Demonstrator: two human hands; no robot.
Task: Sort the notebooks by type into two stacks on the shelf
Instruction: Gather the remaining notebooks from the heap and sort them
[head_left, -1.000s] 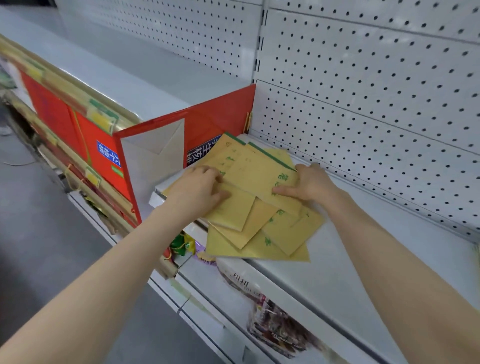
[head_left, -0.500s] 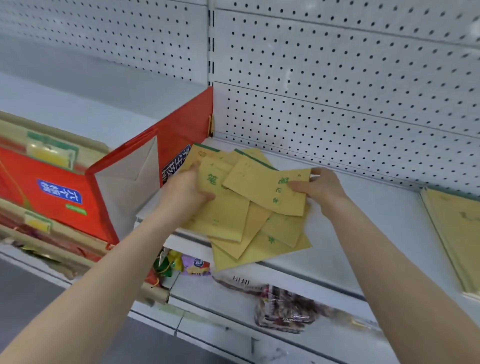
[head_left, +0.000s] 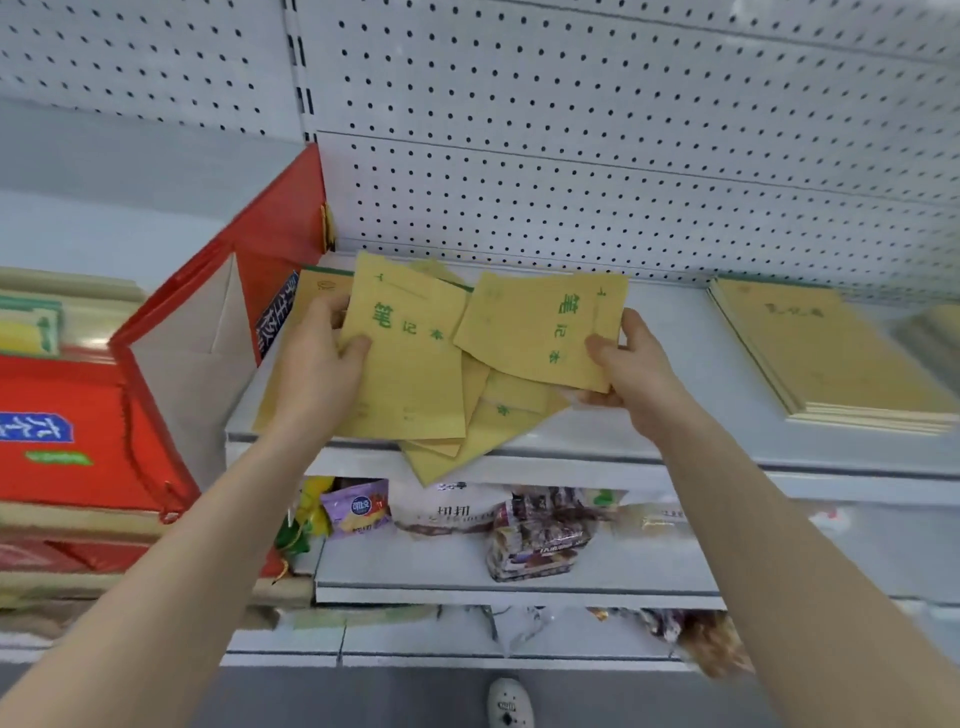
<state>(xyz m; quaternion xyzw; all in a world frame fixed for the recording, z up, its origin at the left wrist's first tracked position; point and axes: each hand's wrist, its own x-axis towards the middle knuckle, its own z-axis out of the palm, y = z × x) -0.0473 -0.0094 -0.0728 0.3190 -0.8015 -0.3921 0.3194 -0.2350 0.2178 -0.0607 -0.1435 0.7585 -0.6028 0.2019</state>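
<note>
Nearest, a white shoe (head_left: 509, 704) stands on the floor below a lower shelf (head_left: 649, 584) of snack packets (head_left: 537, 540). Above it, the loose pile of tan notebooks (head_left: 457, 447) pokes one corner over the front edge of the upper shelf (head_left: 597, 447). The left hand (head_left: 317, 364) grips a notebook (head_left: 410, 384) by its left edge, thumb curled over the cover. The right hand (head_left: 631, 374) pinches a second notebook (head_left: 524, 332) at its right corner, thumb on top and fingers beneath, holding it tilted above the pile. A red gift bag (head_left: 208, 332) hems the pile in on the left. To the right, bare shelf lies open between the pile and a squared stack of larger notebooks (head_left: 831, 353), which sits close to the pegboard back wall (head_left: 571, 171). Compared with half a second ago, the left hand no longer presses flat on its notebook but has closed round it, and both notebooks are raised and drawn apart.
</note>
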